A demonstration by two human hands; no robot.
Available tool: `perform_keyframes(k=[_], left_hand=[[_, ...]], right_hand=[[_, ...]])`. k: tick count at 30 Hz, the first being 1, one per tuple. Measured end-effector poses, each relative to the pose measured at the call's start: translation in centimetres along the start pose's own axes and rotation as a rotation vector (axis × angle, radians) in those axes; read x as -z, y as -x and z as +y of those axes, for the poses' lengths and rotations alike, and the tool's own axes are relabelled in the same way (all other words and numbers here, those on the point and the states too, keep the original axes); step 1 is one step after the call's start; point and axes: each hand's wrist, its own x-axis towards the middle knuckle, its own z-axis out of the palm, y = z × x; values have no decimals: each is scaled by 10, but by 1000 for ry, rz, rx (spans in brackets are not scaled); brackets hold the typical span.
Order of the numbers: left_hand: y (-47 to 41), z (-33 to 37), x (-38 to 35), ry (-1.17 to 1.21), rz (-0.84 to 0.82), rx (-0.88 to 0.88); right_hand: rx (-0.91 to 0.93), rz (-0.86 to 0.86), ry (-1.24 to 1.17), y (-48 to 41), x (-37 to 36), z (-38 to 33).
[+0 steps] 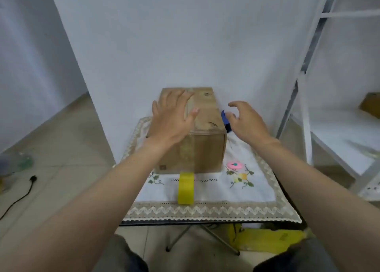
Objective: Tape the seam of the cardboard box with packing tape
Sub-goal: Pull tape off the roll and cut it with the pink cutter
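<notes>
A brown cardboard box [207, 148] stands on a small cloth-covered table [205, 212], its long side running away from me. My left hand [172, 119] lies flat with fingers spread on the left half of the box top. My right hand [244, 121] hovers open just right of the box, fingers curled over a blue object [225, 120] that sits beside the box; whether it touches it is unclear. A yellowish strip of packing tape [186, 187] runs from the foot of the box's near face toward me across the cloth.
The table carries a white embroidered cloth with lace trim and flower motifs [236, 169]. A white wall stands right behind the box. A white metal rack [304, 99] is at the right, a black cable [18, 197] on the floor at the left, a yellow bag [265, 239] under the table.
</notes>
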Motion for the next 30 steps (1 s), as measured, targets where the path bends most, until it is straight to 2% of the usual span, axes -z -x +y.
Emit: perform_keyframes(k=[2, 7, 12, 16, 21, 25, 30], left_hand=[[-3, -7, -12, -27, -36, 32], [1, -20, -48, -52, -71, 68], [3, -16, -69, -88, -110, 61], [3, -13, -72, -57, -106, 57], [11, -14, -69, 66, -65, 35], [30, -24, -68, 256, 49, -73], [66, -29, -69, 253, 189, -186]], right_hand=[[-78, -22, 123, -4, -16, 17], [-280, -241, 329, 2, -61, 68], [-412, -439, 361, 7, -95, 99], [-421, -488, 348, 8, -111, 122], [-471, -500, 232, 9, -109, 136], [-504, -443, -32, 26, -98, 124], [-516, -344, -327, 56, -91, 102]])
